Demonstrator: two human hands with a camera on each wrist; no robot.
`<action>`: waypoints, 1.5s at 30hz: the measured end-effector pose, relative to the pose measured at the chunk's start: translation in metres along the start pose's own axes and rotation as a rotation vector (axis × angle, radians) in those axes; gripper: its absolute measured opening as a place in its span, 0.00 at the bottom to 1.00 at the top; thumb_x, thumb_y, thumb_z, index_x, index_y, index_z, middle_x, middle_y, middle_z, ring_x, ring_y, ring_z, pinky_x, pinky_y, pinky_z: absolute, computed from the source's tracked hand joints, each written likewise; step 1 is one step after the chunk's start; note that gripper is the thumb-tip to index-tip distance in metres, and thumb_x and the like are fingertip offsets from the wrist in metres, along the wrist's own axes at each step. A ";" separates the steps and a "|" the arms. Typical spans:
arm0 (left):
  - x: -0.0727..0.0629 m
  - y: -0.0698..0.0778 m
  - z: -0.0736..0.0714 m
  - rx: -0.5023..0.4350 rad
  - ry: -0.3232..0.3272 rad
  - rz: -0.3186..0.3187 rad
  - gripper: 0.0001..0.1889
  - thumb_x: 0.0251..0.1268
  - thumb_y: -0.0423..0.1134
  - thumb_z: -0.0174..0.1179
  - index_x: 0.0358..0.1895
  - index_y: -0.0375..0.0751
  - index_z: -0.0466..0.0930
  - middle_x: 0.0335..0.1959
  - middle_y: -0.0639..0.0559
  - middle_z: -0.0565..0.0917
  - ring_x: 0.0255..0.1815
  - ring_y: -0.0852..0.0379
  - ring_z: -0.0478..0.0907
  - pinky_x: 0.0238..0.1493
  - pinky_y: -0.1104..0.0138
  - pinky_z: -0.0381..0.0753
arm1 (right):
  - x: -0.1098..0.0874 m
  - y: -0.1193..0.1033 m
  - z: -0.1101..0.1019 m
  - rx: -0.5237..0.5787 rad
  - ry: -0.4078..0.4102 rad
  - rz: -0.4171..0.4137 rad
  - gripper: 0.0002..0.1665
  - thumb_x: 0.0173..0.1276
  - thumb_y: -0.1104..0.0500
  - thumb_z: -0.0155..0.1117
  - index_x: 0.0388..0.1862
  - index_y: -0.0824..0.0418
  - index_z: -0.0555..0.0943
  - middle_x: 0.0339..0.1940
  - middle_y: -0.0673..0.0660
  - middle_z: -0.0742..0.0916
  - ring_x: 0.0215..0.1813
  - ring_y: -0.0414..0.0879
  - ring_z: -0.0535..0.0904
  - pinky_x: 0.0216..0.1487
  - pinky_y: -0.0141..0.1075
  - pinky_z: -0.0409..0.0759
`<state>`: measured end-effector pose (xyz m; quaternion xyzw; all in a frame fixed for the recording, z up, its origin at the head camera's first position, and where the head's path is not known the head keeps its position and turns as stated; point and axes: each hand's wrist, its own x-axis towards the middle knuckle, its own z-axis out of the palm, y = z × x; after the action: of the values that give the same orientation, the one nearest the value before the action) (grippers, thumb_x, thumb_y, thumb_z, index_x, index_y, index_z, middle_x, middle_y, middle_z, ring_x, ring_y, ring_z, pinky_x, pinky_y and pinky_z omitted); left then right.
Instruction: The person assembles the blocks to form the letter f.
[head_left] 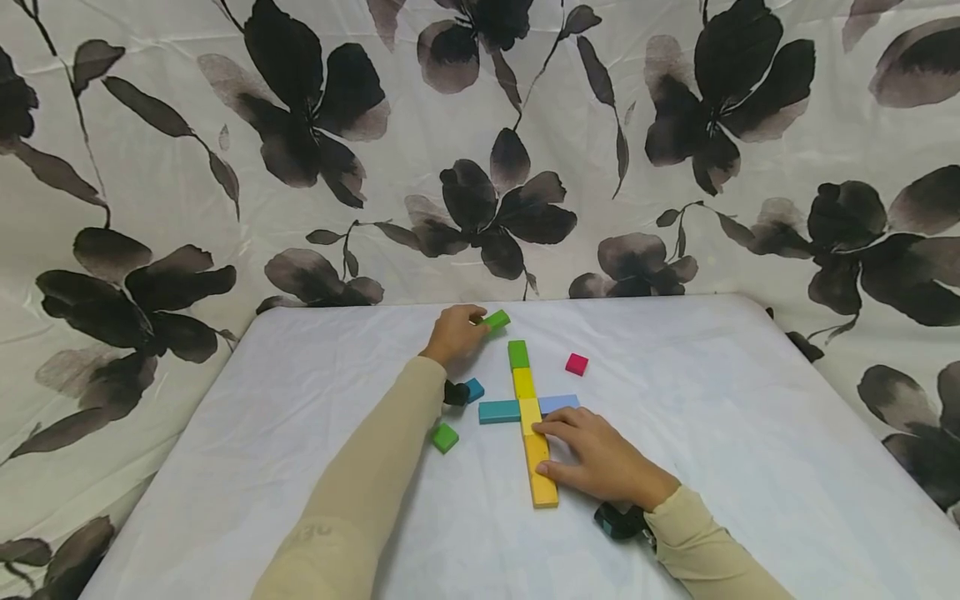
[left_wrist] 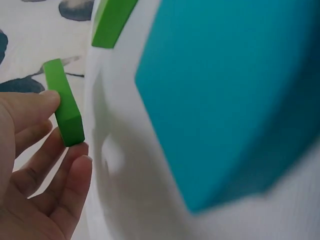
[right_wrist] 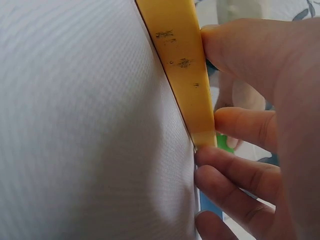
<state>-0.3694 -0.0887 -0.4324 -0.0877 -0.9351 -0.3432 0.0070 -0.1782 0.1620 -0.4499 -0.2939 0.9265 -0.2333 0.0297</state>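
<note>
My left hand [head_left: 456, 336] pinches a green block [head_left: 496, 321] between thumb and fingers near the table's far edge; the left wrist view shows the block tilted. A cross of flat blocks lies on the table. Its upright runs from a green block [head_left: 518, 354] through two yellow blocks, the upper one [head_left: 523, 383] and the middle one [head_left: 529, 410], to a long orange-yellow block [head_left: 542, 479]. Its arms are a teal block [head_left: 498, 412] and a light blue block [head_left: 559, 403]. My right hand [head_left: 600, 450] rests its thumb and fingertips on the upright's lower part.
Beside my left wrist lies a blue block [head_left: 474, 389], large in the left wrist view. A green block [head_left: 445, 437] sits left of the cross, and a red block [head_left: 577, 364] right of its top. A white cloth covers the table [head_left: 315, 367]; a floral curtain [head_left: 525, 108] hangs behind.
</note>
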 end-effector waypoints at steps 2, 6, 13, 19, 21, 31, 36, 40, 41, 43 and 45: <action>0.000 0.004 0.002 -0.013 0.000 0.002 0.21 0.70 0.43 0.63 0.63 0.40 0.80 0.53 0.46 0.84 0.55 0.49 0.78 0.59 0.57 0.75 | 0.000 0.000 -0.001 -0.002 -0.003 -0.001 0.34 0.68 0.33 0.63 0.67 0.49 0.79 0.62 0.49 0.78 0.63 0.49 0.72 0.63 0.50 0.73; -0.001 0.011 0.003 -0.032 -0.006 -0.004 0.22 0.70 0.44 0.63 0.63 0.39 0.80 0.54 0.45 0.84 0.53 0.49 0.78 0.57 0.58 0.77 | 0.000 0.000 -0.001 -0.001 -0.005 -0.007 0.35 0.68 0.33 0.63 0.67 0.50 0.79 0.62 0.50 0.78 0.63 0.49 0.72 0.63 0.51 0.73; 0.001 0.017 0.006 -0.065 0.009 -0.020 0.23 0.69 0.45 0.63 0.63 0.39 0.80 0.54 0.45 0.83 0.52 0.49 0.77 0.55 0.58 0.77 | 0.001 0.001 -0.002 0.008 -0.013 0.002 0.35 0.68 0.33 0.63 0.67 0.49 0.78 0.63 0.49 0.78 0.63 0.49 0.71 0.63 0.50 0.72; 0.001 0.018 0.008 -0.084 -0.001 -0.033 0.25 0.69 0.46 0.63 0.65 0.37 0.78 0.55 0.43 0.82 0.53 0.49 0.77 0.57 0.58 0.77 | 0.001 0.002 -0.001 0.032 -0.026 0.007 0.34 0.68 0.34 0.63 0.67 0.48 0.79 0.63 0.48 0.78 0.64 0.48 0.71 0.64 0.51 0.71; 0.002 0.019 0.008 -0.083 -0.007 -0.039 0.26 0.69 0.46 0.63 0.65 0.37 0.78 0.56 0.43 0.82 0.52 0.49 0.77 0.58 0.58 0.77 | 0.001 0.002 -0.001 0.036 -0.027 0.006 0.33 0.69 0.35 0.63 0.67 0.48 0.79 0.63 0.48 0.78 0.64 0.48 0.71 0.65 0.51 0.71; 0.006 0.027 0.008 -0.089 -0.008 -0.038 0.23 0.69 0.44 0.63 0.63 0.38 0.80 0.54 0.45 0.82 0.50 0.50 0.75 0.55 0.58 0.76 | 0.003 0.003 -0.002 0.028 -0.040 0.021 0.31 0.70 0.36 0.62 0.67 0.48 0.79 0.63 0.48 0.78 0.65 0.47 0.71 0.65 0.51 0.72; 0.008 0.029 0.011 -0.156 -0.037 -0.058 0.22 0.68 0.43 0.63 0.62 0.38 0.80 0.52 0.46 0.82 0.49 0.49 0.75 0.54 0.59 0.77 | 0.003 0.002 -0.004 0.033 -0.046 0.031 0.29 0.71 0.39 0.63 0.66 0.48 0.80 0.63 0.48 0.78 0.65 0.47 0.71 0.65 0.51 0.72; 0.010 0.029 0.013 -0.204 -0.051 -0.081 0.22 0.68 0.43 0.64 0.62 0.39 0.80 0.51 0.47 0.82 0.49 0.49 0.75 0.54 0.59 0.77 | 0.003 0.002 -0.003 0.043 -0.048 0.031 0.29 0.71 0.39 0.63 0.66 0.48 0.79 0.63 0.48 0.78 0.65 0.47 0.71 0.65 0.51 0.72; 0.010 0.030 0.013 -0.211 -0.047 -0.082 0.22 0.68 0.43 0.65 0.62 0.39 0.81 0.51 0.47 0.82 0.49 0.49 0.75 0.53 0.59 0.77 | 0.002 0.002 -0.004 0.045 -0.046 0.029 0.28 0.71 0.39 0.63 0.66 0.48 0.79 0.63 0.48 0.78 0.65 0.48 0.71 0.65 0.51 0.71; 0.010 0.031 0.013 -0.224 -0.041 -0.084 0.22 0.67 0.43 0.65 0.61 0.39 0.81 0.50 0.47 0.82 0.49 0.49 0.76 0.53 0.59 0.78 | 0.002 0.002 -0.004 0.049 -0.041 0.026 0.28 0.71 0.39 0.63 0.66 0.48 0.79 0.63 0.48 0.78 0.65 0.48 0.71 0.65 0.51 0.71; 0.010 0.032 0.014 -0.228 -0.039 -0.080 0.21 0.67 0.42 0.65 0.61 0.39 0.81 0.50 0.47 0.82 0.48 0.49 0.76 0.52 0.60 0.78 | 0.002 0.002 -0.004 0.049 -0.037 0.024 0.28 0.71 0.40 0.63 0.66 0.48 0.79 0.63 0.48 0.78 0.65 0.47 0.71 0.66 0.51 0.71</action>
<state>-0.3734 -0.0542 -0.4215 -0.0570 -0.8928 -0.4454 -0.0352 -0.1819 0.1641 -0.4472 -0.2862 0.9232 -0.2500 0.0568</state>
